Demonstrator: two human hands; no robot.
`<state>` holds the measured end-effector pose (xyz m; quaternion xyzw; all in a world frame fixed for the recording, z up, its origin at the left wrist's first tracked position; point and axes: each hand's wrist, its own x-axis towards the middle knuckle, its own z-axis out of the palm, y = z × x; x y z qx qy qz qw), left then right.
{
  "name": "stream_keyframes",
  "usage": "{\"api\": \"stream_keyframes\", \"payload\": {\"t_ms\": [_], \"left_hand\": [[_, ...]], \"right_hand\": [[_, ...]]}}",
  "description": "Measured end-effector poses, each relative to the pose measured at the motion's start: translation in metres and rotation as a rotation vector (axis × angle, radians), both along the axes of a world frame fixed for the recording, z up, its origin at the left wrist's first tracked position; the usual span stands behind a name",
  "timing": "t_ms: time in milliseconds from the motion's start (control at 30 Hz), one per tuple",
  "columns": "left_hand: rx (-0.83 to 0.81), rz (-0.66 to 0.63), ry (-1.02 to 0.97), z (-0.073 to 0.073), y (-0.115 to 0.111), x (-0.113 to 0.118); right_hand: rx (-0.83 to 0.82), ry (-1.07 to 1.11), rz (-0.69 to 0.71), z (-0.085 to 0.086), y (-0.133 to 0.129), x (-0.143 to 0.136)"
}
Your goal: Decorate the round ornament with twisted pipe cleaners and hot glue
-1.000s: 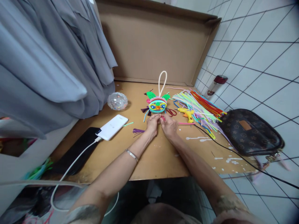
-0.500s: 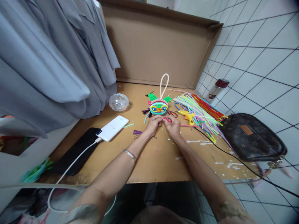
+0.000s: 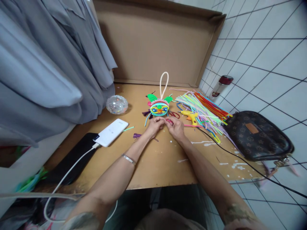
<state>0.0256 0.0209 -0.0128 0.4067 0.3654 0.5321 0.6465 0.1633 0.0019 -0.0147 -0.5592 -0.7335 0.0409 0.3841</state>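
My left hand (image 3: 155, 126) and my right hand (image 3: 176, 128) meet fingertip to fingertip over the middle of the wooden table (image 3: 163, 169). A small red-pink piece (image 3: 169, 121) is pinched in my right fingers. The left fingers are pressed together at its near end; whether they grip it too is hard to make out. Just beyond both hands sits a colourful animal-head ornament (image 3: 159, 108) with green ears, blue eyes and a white loop (image 3: 164, 83) standing up from its top. A yellow glue gun (image 3: 190, 117) lies right of my right hand.
Coloured pipe cleaners (image 3: 206, 110) and a brown bag (image 3: 259, 135) are at the right, with a red-lidded bottle (image 3: 222, 86) behind. At the left are a clear ball (image 3: 117, 104), a white power bank (image 3: 112, 132), a black case (image 3: 72, 159) and grey cloth (image 3: 48, 57).
The view has shifted slightly, so the table items appear a little further left. My hands stay together, and less of the red-pink piece shows between the fingers.
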Motion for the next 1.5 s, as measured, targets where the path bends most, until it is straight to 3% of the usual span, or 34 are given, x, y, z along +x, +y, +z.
{"api": "stream_keyframes", "payload": {"t_ms": [133, 333, 467, 700, 833, 1000, 1267, 1500], "left_hand": [[-0.011, 0.073, -0.065, 0.003, -0.002, 0.001], [-0.063, 0.158, -0.121, 0.011, -0.008, 0.004], [-0.066, 0.191, -0.150, 0.013, -0.012, 0.009], [-0.187, 0.230, -0.230, 0.016, -0.017, 0.014], [-0.225, 0.262, -0.288, 0.018, -0.020, 0.020], [-0.229, 0.268, -0.311, 0.017, -0.023, 0.024], [-0.152, 0.145, -0.266, 0.013, -0.020, 0.018], [-0.048, 0.081, -0.161, 0.005, -0.016, 0.011]], "right_hand": [[0.021, -0.061, 0.006, 0.006, -0.005, -0.004], [0.084, -0.214, -0.147, 0.017, -0.013, -0.011], [0.096, -0.297, -0.170, 0.017, -0.018, -0.016], [-0.103, -0.401, -0.176, 0.019, -0.028, -0.033], [-0.241, -0.380, -0.298, 0.029, -0.034, -0.042], [-0.317, -0.372, -0.341, 0.038, -0.035, -0.044], [-0.230, -0.278, -0.319, 0.034, -0.029, -0.030], [-0.143, 0.051, -0.179, 0.019, -0.013, -0.010]]}}
